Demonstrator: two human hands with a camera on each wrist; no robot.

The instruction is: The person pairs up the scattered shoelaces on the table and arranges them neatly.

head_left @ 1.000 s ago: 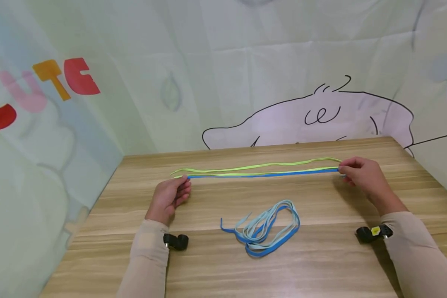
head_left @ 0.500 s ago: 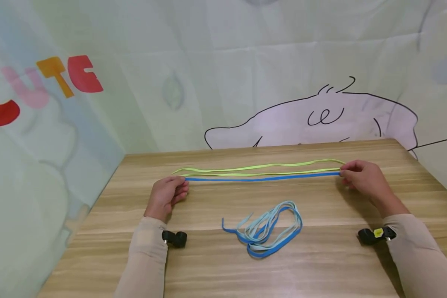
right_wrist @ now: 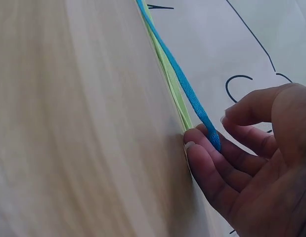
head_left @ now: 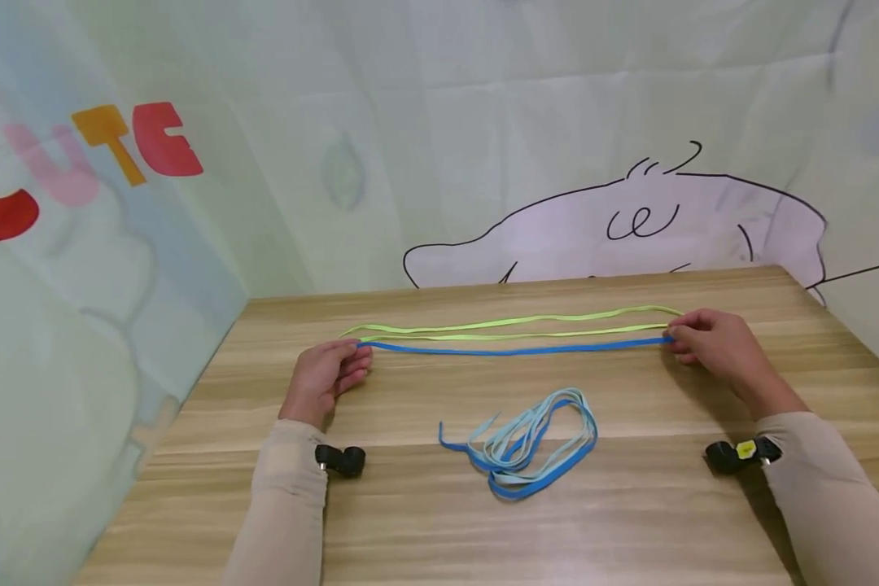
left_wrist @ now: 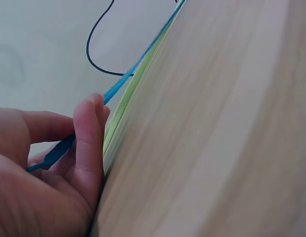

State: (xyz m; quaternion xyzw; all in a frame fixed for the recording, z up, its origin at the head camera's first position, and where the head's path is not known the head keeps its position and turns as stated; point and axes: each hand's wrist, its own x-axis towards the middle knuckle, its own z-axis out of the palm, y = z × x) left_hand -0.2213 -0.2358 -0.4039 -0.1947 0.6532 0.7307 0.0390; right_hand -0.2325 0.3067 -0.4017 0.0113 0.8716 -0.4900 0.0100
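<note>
A flat blue shoelace (head_left: 509,352) is stretched left to right between both hands, sagging slightly. My left hand (head_left: 322,376) pinches it near one end; in the left wrist view a short blue tip (left_wrist: 56,152) sticks out past the fingers. At the other side, my right hand (head_left: 721,350) holds the lace at thumb and fingers, its end (right_wrist: 215,140) lying against the fingers in the right wrist view. Just behind runs a yellow-green shoelace (head_left: 513,334) in two long strands on the table, its right end partly hidden by the right hand.
A loosely looped bundle of blue and light blue shoelaces (head_left: 516,492) lies nearer me on the wooden table (head_left: 410,521). Behind the table's far edge hangs a printed cloth (head_left: 439,163). Each wrist wears a small black camera (head_left: 350,461).
The blue lace has come toward me, away from the yellow-green lace, leaving a narrow gap between them. Both hands keep hold of it, and the bundle lies as before.
</note>
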